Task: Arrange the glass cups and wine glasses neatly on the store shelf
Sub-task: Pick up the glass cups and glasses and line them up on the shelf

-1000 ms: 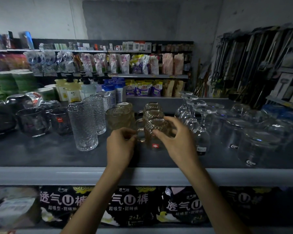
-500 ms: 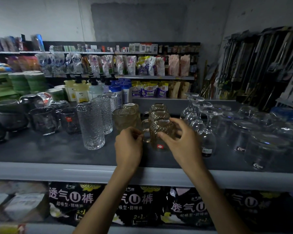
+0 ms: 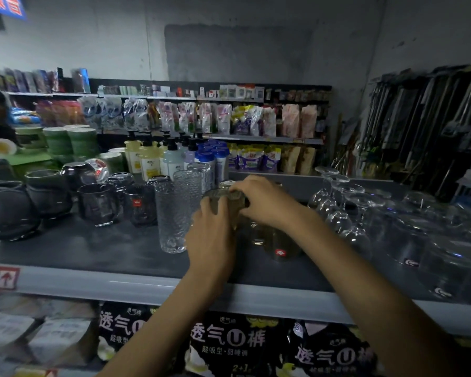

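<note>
Below the near edge, dark printed packs [image 3: 229,344] are being displayed under the shelf [image 3: 93,281]. Above that edge, both forearms are being extended over the dark shelf surface.

An amber cup [image 3: 225,198] is being held between the two hands at mid-shelf. The left hand [image 3: 210,235] is being wrapped round its near side with curled fingers. The right hand [image 3: 267,202] is being closed over its rim and far side. The base of the cup is hidden, so contact with the shelf cannot be confirmed.

Just right of the left hand and nearer, an amber mug [image 3: 280,247] with a red label is standing under the right wrist. Just left of the hands, a textured tumbler [image 3: 172,219] is standing at the front of a row running to the far side. At the right, inverted wine glasses [image 3: 337,210] are being kept in a line, with clear cups [image 3: 408,240] further right. At the far left, dark cups [image 3: 98,202] are grouped; pump bottles [image 3: 147,159] are standing behind.

Step in hand, as judged: the amber cup is being repositioned within the amber group. The next move calls for it to be set down upright, aligned with the mug, without striking the tumbler or the stems.
</note>
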The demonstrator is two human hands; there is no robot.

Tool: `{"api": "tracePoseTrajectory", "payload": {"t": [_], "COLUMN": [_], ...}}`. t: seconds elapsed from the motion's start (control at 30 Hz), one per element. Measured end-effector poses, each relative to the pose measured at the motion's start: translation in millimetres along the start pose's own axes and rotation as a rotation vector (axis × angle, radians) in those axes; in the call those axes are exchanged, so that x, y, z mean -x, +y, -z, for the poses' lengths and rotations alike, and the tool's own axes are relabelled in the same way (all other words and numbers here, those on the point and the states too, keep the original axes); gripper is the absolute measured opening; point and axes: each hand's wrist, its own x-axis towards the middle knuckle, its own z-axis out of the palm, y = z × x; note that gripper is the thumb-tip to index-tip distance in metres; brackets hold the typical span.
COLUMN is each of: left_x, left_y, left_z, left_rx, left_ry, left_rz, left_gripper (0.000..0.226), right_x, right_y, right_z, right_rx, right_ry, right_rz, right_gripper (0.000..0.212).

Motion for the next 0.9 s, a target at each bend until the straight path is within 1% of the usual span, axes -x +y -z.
{"api": "tracePoseTrajectory", "payload": {"t": [0.07, 0.13, 0.3, 0.43, 0.6, 0.73, 0.83, 0.9], "left_x": [-3.2, -4.7, -6.7, -7.2, -5.0, 2.1, 1.7, 0.6], "left_y": [0.1, -0.5, -0.1, -1.2, -3.4, 2.7, 7.4, 9.7], "left_z": [-1.7, -2.0, -7.2, -13.1, -11.0, 2.5, 17.9, 29.0], "left_rx": [-0.026, -0.017, 0.051, 0.114, 0.183, 0.231, 0.278, 0.305], "left_ry": [-0.027, -0.023, -0.018, -0.036, -0.006, 0.056, 0.094, 0.130], "left_rz": [0.013, 0.029, 0.040, 0.042, 0.030, -0.022, -0.057, -0.088], "left_gripper": [0.063, 0.061, 0.054, 0.052, 0.048, 0.050, 0.041, 0.034], "right_x": [-14.5, -23.4, -28.1, -26.4, -17.6, -1.5, 16.9, 30.0], "right_y": [1.4, 4.5, 5.3, 2.9, 5.5, 4.7, 3.1, 1.5], "right_z": [-4.4, -8.8, -16.7, -14.8, -7.3, 10.5, 29.7, 42.1], "right_rx": [0.029, 0.063, 0.045, 0.010, 0.026, 0.117, 0.263, 0.401], "right_ry": [-0.075, -0.084, -0.038, -0.020, 0.023, 0.103, 0.176, 0.212], "right_rz": [-0.002, -0.006, -0.012, -0.027, 0.045, 0.124, 0.206, 0.244], "right_gripper": [0.037, 0.036, 0.021, 0.021, 0.019, 0.018, 0.014, 0.016]}}
